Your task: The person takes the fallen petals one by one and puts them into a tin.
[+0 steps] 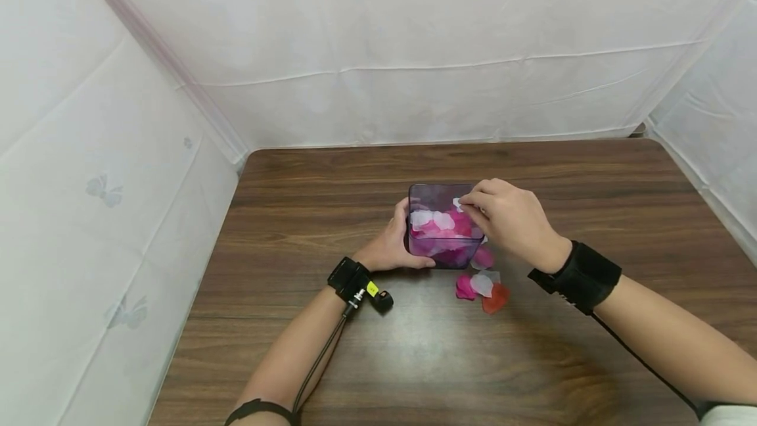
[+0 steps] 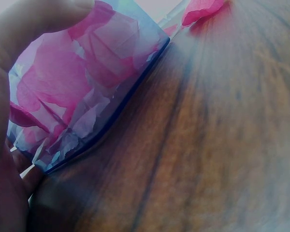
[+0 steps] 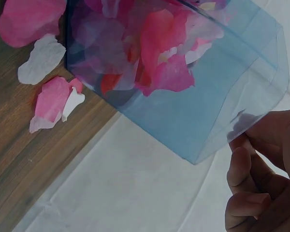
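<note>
A clear purple-tinted plastic box [image 1: 436, 194] holds a heap of pink, magenta and white petals [image 1: 446, 223]. My left hand [image 1: 387, 245] grips it from the left, the thumb along the near side; in the left wrist view that thumb [image 2: 48, 21] crosses the wall in front of the petals. Over the box's right rim, my right hand [image 1: 511, 219] pinches a small white petal [image 1: 457, 203] between thumb and forefinger. The right wrist view shows this petal [image 3: 242, 122] at the fingertips, overlapping the box's wall, with the other fingers curled.
Loose petals lie on the wooden table [image 1: 284, 215] by the box's right and near sides: a magenta one [image 1: 465, 286], a white one [image 1: 480, 284], an orange-red one [image 1: 495, 298] and a pink one [image 1: 483, 257]. White sheeting [image 1: 367, 31] hangs behind the table and along both sides.
</note>
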A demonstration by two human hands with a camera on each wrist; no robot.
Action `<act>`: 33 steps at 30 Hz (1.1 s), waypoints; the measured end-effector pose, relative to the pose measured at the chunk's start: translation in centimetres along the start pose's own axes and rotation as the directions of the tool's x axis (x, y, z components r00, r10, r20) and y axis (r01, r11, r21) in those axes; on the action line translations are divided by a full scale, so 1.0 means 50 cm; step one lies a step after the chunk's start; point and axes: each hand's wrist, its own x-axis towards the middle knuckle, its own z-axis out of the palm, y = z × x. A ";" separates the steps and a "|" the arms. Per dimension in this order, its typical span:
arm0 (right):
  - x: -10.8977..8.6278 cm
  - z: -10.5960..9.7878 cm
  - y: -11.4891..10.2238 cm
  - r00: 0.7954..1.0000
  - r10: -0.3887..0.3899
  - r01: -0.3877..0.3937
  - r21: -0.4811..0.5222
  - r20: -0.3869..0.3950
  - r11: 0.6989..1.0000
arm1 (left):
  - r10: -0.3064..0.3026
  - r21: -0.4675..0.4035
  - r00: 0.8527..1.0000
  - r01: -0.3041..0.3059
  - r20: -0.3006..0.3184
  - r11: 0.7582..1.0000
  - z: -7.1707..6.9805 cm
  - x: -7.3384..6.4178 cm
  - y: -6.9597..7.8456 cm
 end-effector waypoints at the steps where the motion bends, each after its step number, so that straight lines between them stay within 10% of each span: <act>1: -0.003 -0.003 0.000 1.000 0.006 -0.006 -0.003 0.000 1.000 | 0.002 -0.004 1.000 -0.002 0.000 1.000 0.001 0.000 0.000; 16: -0.130 -0.048 -0.017 0.999 -0.017 0.016 -0.025 -0.036 1.000 | 0.023 -0.064 1.000 -0.023 0.004 0.998 0.008 0.002 -0.006; 23: -0.203 -0.015 -0.017 0.998 0.019 -0.018 -0.007 0.068 1.000 | 0.007 -0.045 1.000 -0.008 -0.003 0.999 -0.002 0.002 -0.002; 33: -0.246 0.037 -0.050 0.981 0.067 -0.068 -0.001 0.182 0.998 | 0.007 -0.080 1.000 -0.005 0.026 0.997 -0.014 -0.009 0.073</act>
